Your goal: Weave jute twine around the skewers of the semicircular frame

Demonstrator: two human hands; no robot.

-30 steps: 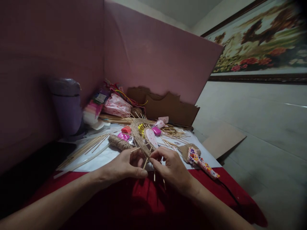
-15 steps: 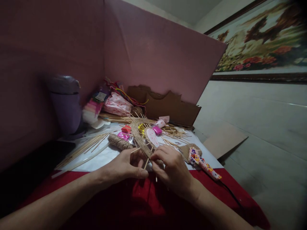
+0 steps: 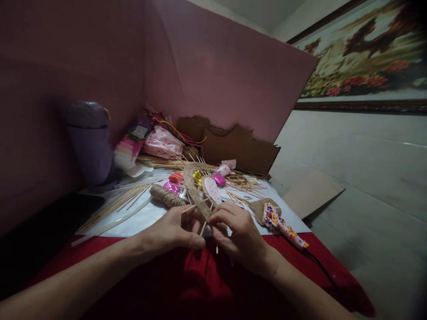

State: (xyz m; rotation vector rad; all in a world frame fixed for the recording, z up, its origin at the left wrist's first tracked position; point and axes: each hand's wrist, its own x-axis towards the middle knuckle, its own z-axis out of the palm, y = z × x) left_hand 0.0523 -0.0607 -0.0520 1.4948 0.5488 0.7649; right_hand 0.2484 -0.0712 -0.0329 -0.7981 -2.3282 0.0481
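Jute-brown ring (image 3: 192, 190), coiled, one: tilted near the middle of the table, its lower end over the near edge of the white sheet (image 3: 140, 224), where red cloth (image 3: 200, 286) begins. Thin sticks (image 3: 203, 228) cross its band and jut outward.

Left hand (image 3: 171, 231), one: fingers curled about the ring's lower left rim, gripping it; thumb extended beside a stick.

Right hand (image 3: 242, 233), one: thumb and forefinger closed in a pinch on the ring's lower end; whether a strand is also caught cannot be told.

Handling, as judged: the left fingers should steady the rim close to the pinch — sticks could skew if the ring twists. Right-hand pressure is best light and even, each pass laid snug against the last coil, stick spacing checked.

Adjacent: twine spool (image 3: 167, 196), just beyond the left hand; flower-patterned corded tool (image 3: 283, 226), toward the table's right edge — cord best left clear of the right forearm.
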